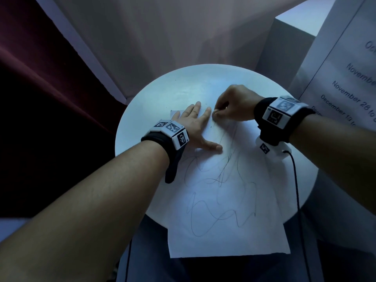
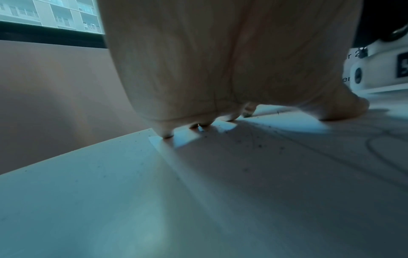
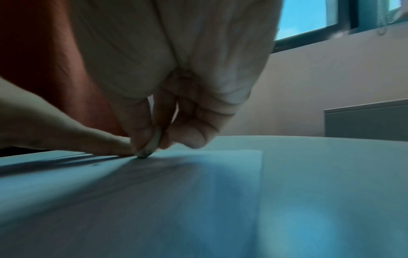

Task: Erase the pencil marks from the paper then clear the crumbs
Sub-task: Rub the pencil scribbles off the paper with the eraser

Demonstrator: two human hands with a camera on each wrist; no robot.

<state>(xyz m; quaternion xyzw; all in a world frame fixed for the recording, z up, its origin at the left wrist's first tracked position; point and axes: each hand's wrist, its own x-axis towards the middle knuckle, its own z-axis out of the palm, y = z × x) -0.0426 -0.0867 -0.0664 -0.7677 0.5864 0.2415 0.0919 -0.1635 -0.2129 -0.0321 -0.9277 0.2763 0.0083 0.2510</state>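
Paper [image 1: 223,200] lies on the round white bench [image 1: 154,94] in the head view, its near end hanging past the bench's front edge, and loose looping pencil marks [image 1: 219,192] cover its middle and lower part. The left hand [image 1: 195,127] lies flat on the sheet's far left corner, fingers straight and spread, thumb out toward the scribbles. The right hand [image 1: 232,106] sits just beside the left forefinger with its fingertips bunched together on the sheet; what they hold is too small to make out from here. A printed notice [image 1: 345,78] with month names stands at the right. The left wrist view looks under the flat palm, the fingertips [image 2: 167,135] touching down near the paper's corner, and it shows what the head view does not: dark crumbs [image 2: 253,143] scattered over the paper beneath the hand, beside a curved pencil line. The right wrist view gives the grip itself: thumb and fingers pinch a small pale eraser [image 3: 146,151], its rounded, greyed tip pressed to the paper close to the left hand's forefinger [image 3: 88,139], with smeared grey streaks on the sheet in front of it.
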